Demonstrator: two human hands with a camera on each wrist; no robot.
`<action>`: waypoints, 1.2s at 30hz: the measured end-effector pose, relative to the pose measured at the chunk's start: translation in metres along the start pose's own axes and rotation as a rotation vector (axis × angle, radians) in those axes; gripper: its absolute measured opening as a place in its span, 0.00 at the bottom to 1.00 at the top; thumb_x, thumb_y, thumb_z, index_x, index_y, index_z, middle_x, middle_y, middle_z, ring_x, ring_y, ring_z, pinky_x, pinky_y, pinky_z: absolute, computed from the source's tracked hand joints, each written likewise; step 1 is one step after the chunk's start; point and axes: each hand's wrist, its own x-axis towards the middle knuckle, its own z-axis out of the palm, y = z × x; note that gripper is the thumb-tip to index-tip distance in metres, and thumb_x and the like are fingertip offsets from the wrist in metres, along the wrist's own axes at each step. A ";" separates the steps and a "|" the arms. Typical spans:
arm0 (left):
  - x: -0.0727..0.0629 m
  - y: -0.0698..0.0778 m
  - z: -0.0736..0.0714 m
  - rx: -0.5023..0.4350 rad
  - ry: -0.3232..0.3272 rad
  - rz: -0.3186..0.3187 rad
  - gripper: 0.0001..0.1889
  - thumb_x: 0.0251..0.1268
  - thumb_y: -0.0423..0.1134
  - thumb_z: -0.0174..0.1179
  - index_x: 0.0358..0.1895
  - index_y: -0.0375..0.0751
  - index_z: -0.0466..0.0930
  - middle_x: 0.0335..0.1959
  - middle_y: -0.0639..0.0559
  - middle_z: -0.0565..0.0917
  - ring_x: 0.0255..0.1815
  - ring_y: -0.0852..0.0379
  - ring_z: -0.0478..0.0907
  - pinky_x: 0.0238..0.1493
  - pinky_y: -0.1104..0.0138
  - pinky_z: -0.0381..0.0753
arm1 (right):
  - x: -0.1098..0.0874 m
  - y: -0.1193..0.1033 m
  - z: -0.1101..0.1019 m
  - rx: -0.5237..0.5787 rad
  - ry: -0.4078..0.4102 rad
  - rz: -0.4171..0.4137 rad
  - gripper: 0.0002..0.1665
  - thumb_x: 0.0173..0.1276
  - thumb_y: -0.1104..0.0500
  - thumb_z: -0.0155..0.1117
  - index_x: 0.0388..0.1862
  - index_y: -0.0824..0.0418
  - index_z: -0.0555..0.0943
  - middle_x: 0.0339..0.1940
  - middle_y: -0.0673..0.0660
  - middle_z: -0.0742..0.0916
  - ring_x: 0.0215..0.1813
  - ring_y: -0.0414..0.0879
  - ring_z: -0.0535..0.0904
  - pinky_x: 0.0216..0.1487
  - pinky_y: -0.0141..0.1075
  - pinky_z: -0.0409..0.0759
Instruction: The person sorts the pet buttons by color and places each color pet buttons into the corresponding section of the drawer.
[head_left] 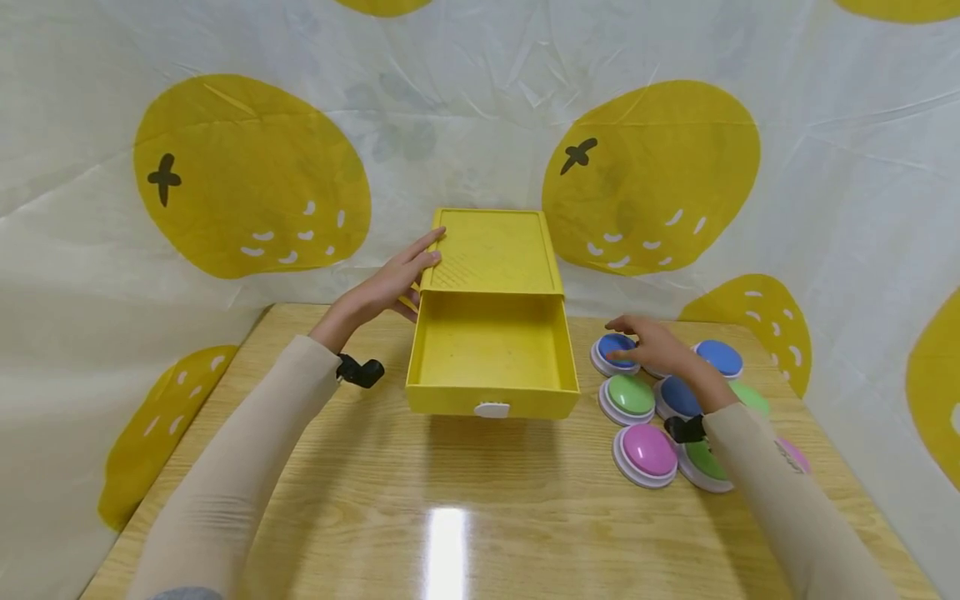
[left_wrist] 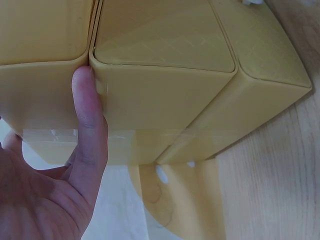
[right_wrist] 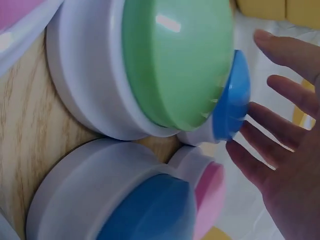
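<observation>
"Where is the box in front of you?"

"The yellow box [head_left: 498, 250] stands at the middle of your table [head_left: 360, 500], towards the back, with its drawer [head_left: 450, 400] standing out towards you. You can see the bare bottom inside, and a white handle [head_left: 492, 410] on the front."

"And your left hand [head_left: 386, 287]?"

"It rests against the box's left side, fingers stretched out, with fingertips at the top edge. You aren't clenching it around anything."

"What about your right hand [head_left: 656, 343]?"

"You have it over the back of the button group, fingers loose and spread, gripping nothing. Its thumb and fingertips are at the blue button [head_left: 611, 343] nearest the box; whether you touch it, I cannot tell."

"Which buttons lie around that one?"

"To the right of your box, a green button [head_left: 630, 395] sits just in front of the blue one, then a pink button [head_left: 649, 450] nearer you. More buttons are beside them, partly hidden by your arm. Behind everything hangs a white cloth [head_left: 465, 158] with big yellow fruit shapes."
</observation>
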 end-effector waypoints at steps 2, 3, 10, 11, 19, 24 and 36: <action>-0.006 0.008 0.001 0.001 -0.009 -0.012 0.32 0.85 0.58 0.40 0.84 0.75 0.39 0.76 0.44 0.64 0.24 0.45 0.75 0.36 0.48 0.90 | 0.001 0.003 0.002 -0.004 -0.028 0.000 0.37 0.68 0.56 0.74 0.71 0.70 0.73 0.68 0.71 0.79 0.69 0.69 0.74 0.71 0.66 0.71; -0.009 0.011 0.002 0.002 -0.013 -0.016 0.32 0.85 0.57 0.39 0.85 0.73 0.39 0.76 0.43 0.64 0.25 0.44 0.75 0.37 0.48 0.90 | 0.001 0.004 0.003 -0.003 -0.040 0.004 0.37 0.68 0.56 0.74 0.71 0.70 0.73 0.68 0.71 0.79 0.69 0.69 0.74 0.71 0.66 0.71; -0.008 0.011 0.002 0.003 -0.014 -0.013 0.32 0.85 0.57 0.39 0.85 0.72 0.39 0.80 0.45 0.61 0.26 0.43 0.76 0.37 0.48 0.90 | 0.000 0.006 0.007 -0.009 -0.078 0.037 0.37 0.67 0.58 0.74 0.73 0.64 0.74 0.71 0.69 0.78 0.70 0.68 0.73 0.71 0.68 0.69; -0.008 0.010 0.002 0.004 -0.013 -0.014 0.32 0.85 0.57 0.39 0.85 0.73 0.39 0.80 0.46 0.60 0.25 0.43 0.76 0.37 0.48 0.90 | 0.000 0.006 0.007 -0.014 -0.086 0.034 0.36 0.67 0.58 0.74 0.73 0.63 0.75 0.71 0.69 0.78 0.70 0.68 0.73 0.71 0.68 0.69; -0.008 0.011 0.003 0.005 -0.011 -0.010 0.32 0.85 0.57 0.39 0.85 0.73 0.38 0.84 0.48 0.55 0.24 0.45 0.76 0.37 0.49 0.90 | 0.001 0.009 0.009 -0.011 -0.111 -0.029 0.34 0.67 0.62 0.71 0.72 0.64 0.76 0.74 0.71 0.74 0.73 0.72 0.69 0.73 0.70 0.66; -0.009 0.012 0.003 0.000 -0.013 -0.007 0.32 0.85 0.57 0.39 0.85 0.73 0.39 0.82 0.47 0.58 0.24 0.46 0.75 0.38 0.48 0.90 | 0.002 0.013 0.011 -0.019 -0.096 -0.059 0.32 0.68 0.62 0.72 0.71 0.62 0.77 0.73 0.70 0.75 0.72 0.71 0.70 0.71 0.70 0.68; -0.007 0.010 0.001 0.007 -0.016 -0.004 0.32 0.85 0.57 0.39 0.85 0.73 0.38 0.83 0.48 0.57 0.27 0.40 0.78 0.38 0.47 0.90 | 0.002 0.007 0.004 -0.026 -0.041 -0.090 0.34 0.66 0.63 0.72 0.72 0.65 0.76 0.71 0.75 0.74 0.70 0.72 0.71 0.70 0.69 0.70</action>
